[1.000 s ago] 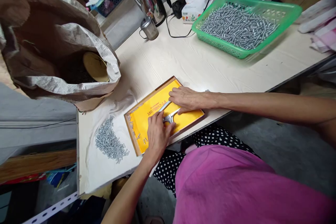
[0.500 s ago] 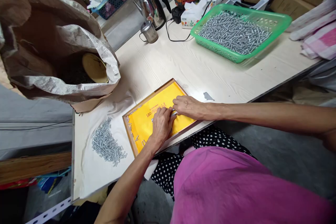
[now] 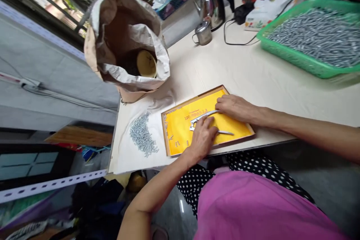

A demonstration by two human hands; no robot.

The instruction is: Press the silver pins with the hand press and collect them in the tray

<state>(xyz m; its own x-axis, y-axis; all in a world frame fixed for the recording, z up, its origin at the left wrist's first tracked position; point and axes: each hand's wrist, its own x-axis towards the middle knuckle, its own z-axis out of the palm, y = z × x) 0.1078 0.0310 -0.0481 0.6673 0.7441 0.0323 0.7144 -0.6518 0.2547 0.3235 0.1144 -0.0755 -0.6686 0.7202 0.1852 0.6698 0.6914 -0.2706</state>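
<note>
Silver pliers point(image 3: 212, 112) lie over the yellow sheet point(image 3: 185, 135), their two handles spread apart. My left hand point(image 3: 203, 137) grips them near the jaws, fingers bent over the metal. At the far end of the upper handle, my right hand point(image 3: 234, 108) has its fingers closed on the tip. The lower handle sticks out free to the right of my left hand. Around the sheet runs the rim of a shallow brown tray point(image 3: 165, 135). Several small metal pins point(image 3: 177, 144) are scattered along the tray's left and near edges. Printed red lettering is partly covered by the pliers.
Left of the tray is a heap of small metal pins point(image 3: 143, 135) on a white cloth. Behind it stands a large open paper sack point(image 3: 128, 90) with a yellow tub point(image 3: 146, 63) inside. A green basket point(image 3: 303, 62) of metal pieces, a metal cup point(image 3: 204, 33) and a kettle point(image 3: 212, 7) stand farther back.
My hands have moved apart, and the pliers, mostly covered before, now show with their handles spread. The view has swung left, so things appear farther right.
</note>
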